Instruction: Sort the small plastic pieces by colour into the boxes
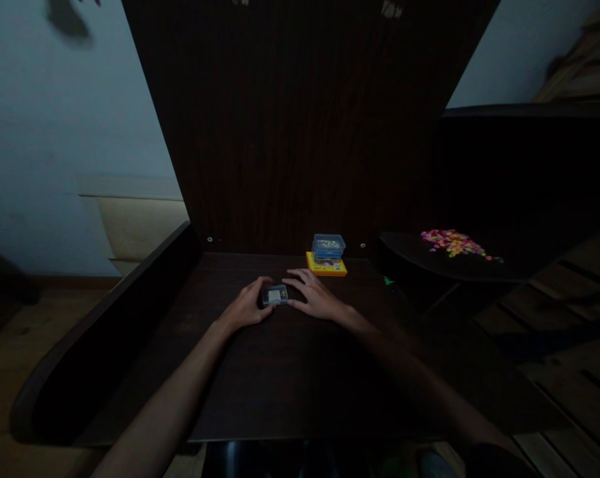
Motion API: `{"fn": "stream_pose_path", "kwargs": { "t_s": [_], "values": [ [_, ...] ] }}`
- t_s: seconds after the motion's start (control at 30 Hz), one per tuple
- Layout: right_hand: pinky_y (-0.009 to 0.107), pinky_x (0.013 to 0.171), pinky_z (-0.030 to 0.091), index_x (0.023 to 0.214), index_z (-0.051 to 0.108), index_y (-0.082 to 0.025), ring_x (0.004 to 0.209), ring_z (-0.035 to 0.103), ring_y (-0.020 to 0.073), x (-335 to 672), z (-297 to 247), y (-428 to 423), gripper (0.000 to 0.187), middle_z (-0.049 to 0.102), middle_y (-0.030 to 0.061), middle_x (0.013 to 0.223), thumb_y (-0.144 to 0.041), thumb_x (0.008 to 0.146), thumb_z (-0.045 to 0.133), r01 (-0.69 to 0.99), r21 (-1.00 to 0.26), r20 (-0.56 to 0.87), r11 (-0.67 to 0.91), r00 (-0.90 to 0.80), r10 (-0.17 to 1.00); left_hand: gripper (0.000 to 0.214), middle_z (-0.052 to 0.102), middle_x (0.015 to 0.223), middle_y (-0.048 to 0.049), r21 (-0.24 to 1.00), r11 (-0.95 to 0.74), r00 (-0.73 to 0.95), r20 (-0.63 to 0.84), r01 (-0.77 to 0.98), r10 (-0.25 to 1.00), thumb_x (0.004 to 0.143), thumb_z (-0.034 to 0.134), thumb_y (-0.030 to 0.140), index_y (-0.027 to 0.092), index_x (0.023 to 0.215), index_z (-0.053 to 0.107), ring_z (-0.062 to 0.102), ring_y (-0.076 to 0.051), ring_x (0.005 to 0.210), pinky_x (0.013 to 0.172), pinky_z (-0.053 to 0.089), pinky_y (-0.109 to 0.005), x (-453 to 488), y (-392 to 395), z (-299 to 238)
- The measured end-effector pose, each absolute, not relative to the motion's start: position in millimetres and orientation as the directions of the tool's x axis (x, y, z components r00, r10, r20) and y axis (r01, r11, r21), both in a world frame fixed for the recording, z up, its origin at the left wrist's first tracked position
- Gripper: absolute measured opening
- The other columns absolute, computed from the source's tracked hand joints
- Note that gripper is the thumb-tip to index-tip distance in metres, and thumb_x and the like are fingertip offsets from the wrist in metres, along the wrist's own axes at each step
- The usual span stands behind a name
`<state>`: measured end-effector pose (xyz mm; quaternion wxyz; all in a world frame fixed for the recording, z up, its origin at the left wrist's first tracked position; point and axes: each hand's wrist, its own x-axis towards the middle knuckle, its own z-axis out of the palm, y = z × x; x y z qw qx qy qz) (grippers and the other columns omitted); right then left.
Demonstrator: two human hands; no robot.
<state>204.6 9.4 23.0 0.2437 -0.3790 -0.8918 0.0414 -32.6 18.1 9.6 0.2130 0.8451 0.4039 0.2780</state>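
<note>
Two hands (249,305) (316,297), one held case (275,295), one yellow box (326,269)

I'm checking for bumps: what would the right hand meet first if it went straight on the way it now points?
Probably the small clear case, close in front of the right hand; whether the two touch is hard to tell.

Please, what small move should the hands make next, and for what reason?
I would perhaps close the right hand gently to help steady the small clear box. The left hand curves around its left end, while the right hand is spread at the opposite end; whether it touches the box is hard to tell.
</note>
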Motion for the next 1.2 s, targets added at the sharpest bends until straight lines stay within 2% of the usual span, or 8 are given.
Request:
{"fn": "stream_pose_path", "kwargs": {
  "t_s": [0.17,0.27,0.53,0.67,1.03,1.2],
  "values": [
    [0.047,0.101,0.044,0.126,0.057,-0.021,0.121,0.048,0.027,190,15,11,0.041,0.055,0.0127,0.129,-0.03,0.086,0.063,0.634,-0.298,0.315,0.714,-0.641,0.7,0.054,0.061,0.125,-0.0101,0.629,-0.579,0.527,0.297,0.519,0.796,0.079,0.063,0.038,0.021,0.124,0.041,0.059,-0.024,0.117,0.101,0.048,-0.04,-30,16,10],
    [0.044,0.099,0.046,0.125,0.056,-0.022,0.116,0.051,0.0248,191,13,15,0.039,0.06,0.0099,0.122,-0.03,0.087,0.062,0.609,-0.322,0.311,0.725,-0.655,0.689,0.059,0.059,0.128,-0.0112,0.627,-0.583,0.53,0.3,0.517,0.793,0.078,0.064,0.038,0.021,0.128,0.038,0.058,-0.024,0.119,0.102,0.047,-0.04,-31,16,9],
    [0.046,0.101,0.041,0.12,0.055,-0.022,0.116,0.05,0.0256,235,48,30,0.032,0.058,0.01,0.121,-0.035,0.091,0.055,0.648,-0.305,0.465,0.698,-0.538,0.703,0.071,0.046,0.143,-0.0163,0.588,-0.563,0.488,0.302,0.581,0.819,0.08,0.06,0.037,0.015,0.141,0.028,0.046,-0.028,0.131,0.11,0.038,-0.046,-32,13,13],
    [0.047,0.1,0.04,0.12,0.055,-0.022,0.114,0.05,0.0276,271,75,50,0.032,0.059,0.0105,0.12,-0.034,0.091,0.052,0.74,-0.273,0.528,0.614,-0.419,0.739,0.072,0.044,0.145,-0.0157,0.565,-0.534,0.476,0.263,0.629,0.839,0.081,0.058,0.037,0.016,0.143,0.028,0.044,-0.03,0.132,0.11,0.038,-0.049,-32,14,12],
    [0.047,0.091,0.045,0.109,0.063,-0.02,0.099,0.057,0.0277,326,90,105,0.029,0.064,0.0098,0.108,-0.023,0.081,0.057,0.846,-0.25,0.45,0.471,-0.329,0.83,0.067,0.047,0.14,-0.015,0.538,-0.543,0.478,0.271,0.644,0.836,0.082,0.057,0.035,0.015,0.141,0.032,0.046,-0.03,0.13,0.11,0.038,-0.047,-32,16,10],
    [0.045,0.089,0.048,0.109,0.064,-0.019,0.103,0.056,0.0277,331,86,114,0.03,0.06,0.0111,0.11,-0.025,0.081,0.058,0.831,-0.289,0.446,0.476,-0.323,0.835,0.063,0.049,0.138,-0.0154,0.542,-0.551,0.479,0.283,0.634,0.831,0.084,0.056,0.038,0.014,0.139,0.036,0.048,-0.03,0.127,0.108,0.04,-0.046,-31,17,10]
  ]
}}
